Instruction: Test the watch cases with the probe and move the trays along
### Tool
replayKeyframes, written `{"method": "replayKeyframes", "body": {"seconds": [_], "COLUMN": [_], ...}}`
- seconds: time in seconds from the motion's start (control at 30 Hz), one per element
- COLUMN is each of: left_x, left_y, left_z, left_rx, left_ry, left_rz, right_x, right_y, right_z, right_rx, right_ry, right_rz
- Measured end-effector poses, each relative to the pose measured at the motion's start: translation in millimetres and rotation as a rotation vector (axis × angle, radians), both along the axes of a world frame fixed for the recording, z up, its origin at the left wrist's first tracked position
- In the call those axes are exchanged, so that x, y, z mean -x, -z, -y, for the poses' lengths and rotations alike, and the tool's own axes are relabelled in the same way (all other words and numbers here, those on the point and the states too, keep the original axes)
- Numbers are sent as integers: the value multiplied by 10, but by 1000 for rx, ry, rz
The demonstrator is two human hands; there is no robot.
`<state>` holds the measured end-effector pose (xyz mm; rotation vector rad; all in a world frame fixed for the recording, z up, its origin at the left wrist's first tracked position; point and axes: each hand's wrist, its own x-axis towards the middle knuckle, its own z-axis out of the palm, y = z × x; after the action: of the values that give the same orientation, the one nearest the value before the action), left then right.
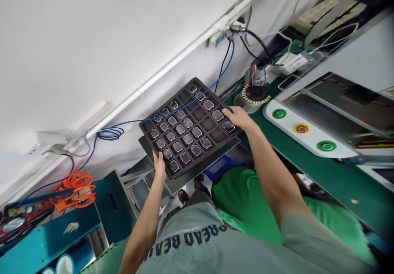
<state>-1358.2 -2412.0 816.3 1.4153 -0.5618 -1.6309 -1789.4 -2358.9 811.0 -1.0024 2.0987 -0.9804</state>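
Being held up between two bare hands, a black foam tray (187, 130) is seen at the middle of the frame, tilted with the view. Its square cells are set in rows, and most carry a transparent square piece (177, 146), while a few dark cells toward the right corner show none. The left hand (159, 164) is at the tray's lower edge, near the frame's centre, with the fingers curled up around the rim and the hand closed on it. The right hand (238, 118) lies over the tray's right corner, its fingers (228, 111) spread on the foam and partly open, pressing the tray rather than fully wrapping it. A flat grey plate (187, 175) appears under the tray and seems to be carried with it, though the contact is poorly seen.

To the right, a green-topped bench (344, 183) carries a white panel (303, 128) with green and red buttons. A blue cable (184, 112) runs behind the tray toward the upper right. At lower left, an orange coiled cord (76, 190) lies by a teal cabinet (113, 204).
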Motion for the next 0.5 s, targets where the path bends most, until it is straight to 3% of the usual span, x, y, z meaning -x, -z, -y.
{"method": "replayKeyframes", "body": {"seconds": [0.13,0.3,0.4,0.5], "left_x": [31,-79,-334,-697], "left_y": [-156,-435,-693,-962], "left_z": [58,209,270,239], "left_rx": [104,113,82,24], "left_ry": [-51,-106,-189,-257], "left_rz": [138,276,341,397], "right_x": [-57,-220,-590,-1199], "right_y": [-292,-580,-685,-735], "right_z": [66,74,25,-70], "right_rx": [41,114,147,140], "right_ry": [-5,-2,-56,-102], "right_rz": [63,202,177,127]}}
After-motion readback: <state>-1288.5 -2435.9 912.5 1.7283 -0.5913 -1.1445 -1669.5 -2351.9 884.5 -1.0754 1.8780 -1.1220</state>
